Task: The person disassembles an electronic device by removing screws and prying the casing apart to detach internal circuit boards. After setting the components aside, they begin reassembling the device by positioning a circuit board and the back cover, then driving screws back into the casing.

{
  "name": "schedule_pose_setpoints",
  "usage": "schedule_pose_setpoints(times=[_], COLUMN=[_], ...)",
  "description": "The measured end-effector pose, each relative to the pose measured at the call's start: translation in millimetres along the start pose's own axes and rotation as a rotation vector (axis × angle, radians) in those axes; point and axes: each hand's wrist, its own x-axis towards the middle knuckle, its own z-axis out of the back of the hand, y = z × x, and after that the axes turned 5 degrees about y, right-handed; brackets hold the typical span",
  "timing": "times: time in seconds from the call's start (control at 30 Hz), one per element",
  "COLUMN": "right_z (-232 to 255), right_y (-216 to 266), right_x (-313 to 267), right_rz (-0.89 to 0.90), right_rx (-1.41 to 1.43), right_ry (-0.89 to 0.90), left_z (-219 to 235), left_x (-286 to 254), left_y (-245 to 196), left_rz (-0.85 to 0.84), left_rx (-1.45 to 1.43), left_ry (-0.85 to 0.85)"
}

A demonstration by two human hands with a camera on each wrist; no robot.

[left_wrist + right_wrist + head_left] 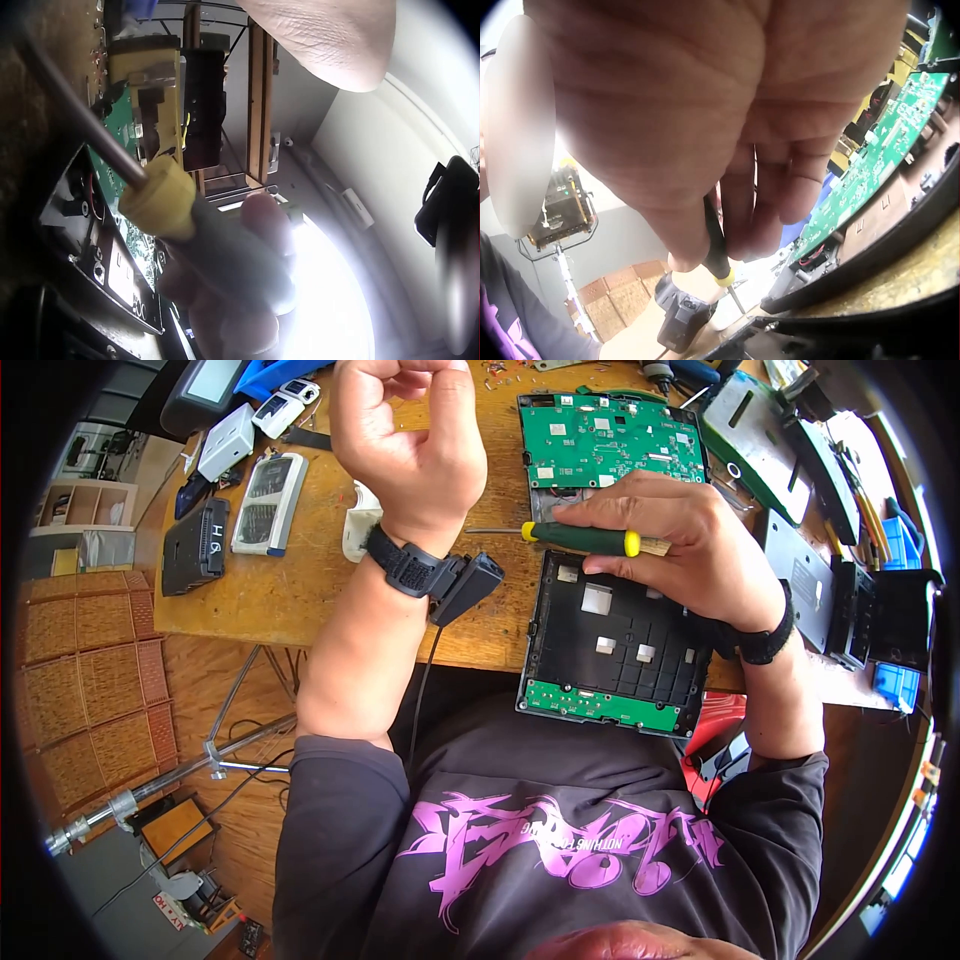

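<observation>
My right hand [690, 545] holds a screwdriver [580, 539] between thumb and fingers. Its dark green handle has yellow ends, and the thin metal shaft points left. Beneath that hand lies a black plastic housing [620, 625], with a narrow green board along its near edge and pale pads inside. Just beyond is another housing part bearing a large green circuit board [610, 440]. My left hand [415, 450] is raised at the top of the head view, left of the board, its fingers bent. The frame edge cuts off its fingertips, so I cannot tell whether they pinch anything.
On the left of the wooden table [300, 585] lie a white-framed device [268, 503], a black box [195, 547] and a white box [228, 442]. A green-edged panel [755, 445] and a grey panel [795, 575] stand at right. The near housing overhangs the table's front edge.
</observation>
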Motion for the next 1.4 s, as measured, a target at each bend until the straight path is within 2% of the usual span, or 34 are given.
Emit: schedule_pose_setpoints(times=[0.47,0.77,0.83,1.13,1.23,1.33,1.4], right_z=[-13,-2,-2,-5,-3,-2,3], right_y=[-6,0,0,-7,-4,-11,-9], right_x=[11,10,10,10,8,7,5], right_rz=[0.003,-0.051,-0.141,-0.063,-0.116,-0.055,-0.094], right_rx=[-0.011,-0.085,-0.095,-0.097,-0.085,-0.13,-0.139], right_ry=[0.007,-0.085,-0.114,-0.119,-0.124,-0.189,-0.175], left_z=[1,0,1,1,0,0,0], left_x=[1,1,2,2,2,2,1], left_y=[0,4,1,0,1,1,1], left_rz=[-0.026,-0.045,-0.019,-0.024,-0.027,-0.017,-0.009], left_rx=[0.095,0.086,0.077,0.111,0.113,0.113,0.116], left_ry=[0.004,-0.022,-0.009,0.003,0.001,0.007,0.011])
